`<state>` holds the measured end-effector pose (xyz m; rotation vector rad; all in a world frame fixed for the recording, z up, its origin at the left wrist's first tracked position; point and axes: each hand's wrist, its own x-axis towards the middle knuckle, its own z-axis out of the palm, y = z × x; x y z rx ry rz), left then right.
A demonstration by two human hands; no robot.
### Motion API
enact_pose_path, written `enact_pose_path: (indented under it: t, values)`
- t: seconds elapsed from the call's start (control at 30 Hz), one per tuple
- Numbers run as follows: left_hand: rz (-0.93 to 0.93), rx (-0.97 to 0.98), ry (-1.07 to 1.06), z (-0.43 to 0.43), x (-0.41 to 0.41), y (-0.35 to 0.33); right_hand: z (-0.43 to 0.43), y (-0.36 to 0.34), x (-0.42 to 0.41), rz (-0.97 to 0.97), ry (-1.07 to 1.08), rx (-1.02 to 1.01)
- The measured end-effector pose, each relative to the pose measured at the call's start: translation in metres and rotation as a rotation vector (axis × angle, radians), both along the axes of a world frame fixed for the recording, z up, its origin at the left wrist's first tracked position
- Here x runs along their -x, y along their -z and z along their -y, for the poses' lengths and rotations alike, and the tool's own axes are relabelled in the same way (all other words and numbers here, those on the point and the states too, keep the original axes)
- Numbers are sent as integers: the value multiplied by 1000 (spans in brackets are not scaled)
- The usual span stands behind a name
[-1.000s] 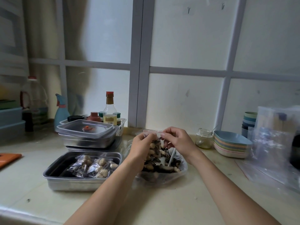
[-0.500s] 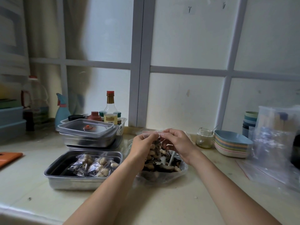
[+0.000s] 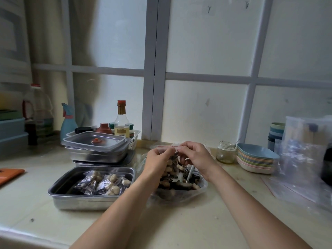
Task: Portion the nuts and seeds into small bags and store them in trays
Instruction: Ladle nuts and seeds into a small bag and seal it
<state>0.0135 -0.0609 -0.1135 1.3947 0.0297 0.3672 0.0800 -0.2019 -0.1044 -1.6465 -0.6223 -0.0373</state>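
A small clear zip bag (image 3: 172, 163) filled with peanuts and dark seeds hangs upright over a large open plastic bag of mixed nuts and seeds (image 3: 181, 186). My left hand (image 3: 159, 161) and my right hand (image 3: 195, 157) both pinch the small bag's red-lined top edge, fingertips nearly touching. A spoon handle (image 3: 189, 174) sticks out of the large bag's mix. To the left sits an open steel tray (image 3: 59, 190) holding several filled small bags (image 3: 106, 182).
Behind the open tray stands a stack of lidded steel trays (image 3: 97, 150), with bottles (image 3: 121, 121) behind it. To the right are a glass jar (image 3: 225, 153), stacked pastel plates (image 3: 255, 160), cups (image 3: 275, 133) and loose clear bags (image 3: 305, 159). An orange board (image 3: 9, 174) lies far left.
Both hands have stayed at the small bag's top edge, with their fingertips drawing slightly closer along the seal. Nothing else has moved.
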Motion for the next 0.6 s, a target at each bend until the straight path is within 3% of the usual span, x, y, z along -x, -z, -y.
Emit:
enact_pose_path:
  t: [0.6]
  values:
    - [34, -52, -89, 0, 1, 1, -5, 2, 2, 41, 25, 33]
